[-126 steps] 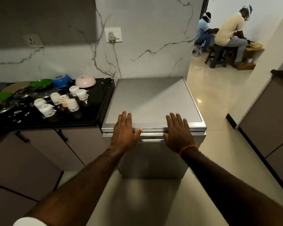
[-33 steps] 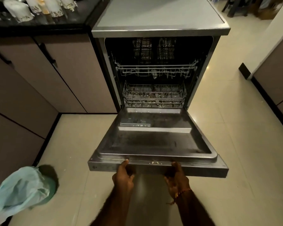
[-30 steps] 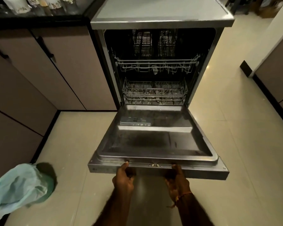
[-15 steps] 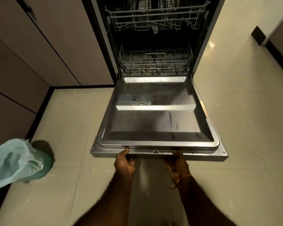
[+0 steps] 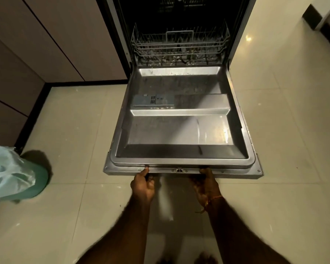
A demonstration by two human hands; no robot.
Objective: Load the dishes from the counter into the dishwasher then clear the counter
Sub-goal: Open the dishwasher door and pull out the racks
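The steel dishwasher door [image 5: 181, 134] lies folded down, almost flat, in front of me. My left hand [image 5: 143, 185] grips its front edge left of the latch, thumb on top. My right hand [image 5: 206, 184], with an orange thread at the wrist, grips the same edge right of the latch. Behind the door the lower wire rack [image 5: 179, 48] sits inside the dark tub and looks empty. A grey detergent dispenser [image 5: 153, 101] is set in the door's inner face. The counter and its dishes are out of view.
Beige cabinet fronts [image 5: 51, 44] run along the left. A green bin with a pale plastic liner [image 5: 11, 174] stands on the tiled floor at far left. Another dark-based cabinet [image 5: 324, 21] is at top right.
The door came from closed to folded down, and over the last second it sank a little lower. My view tilted downward, so the upper rack and counter left the frame. Both hands kept their grip.
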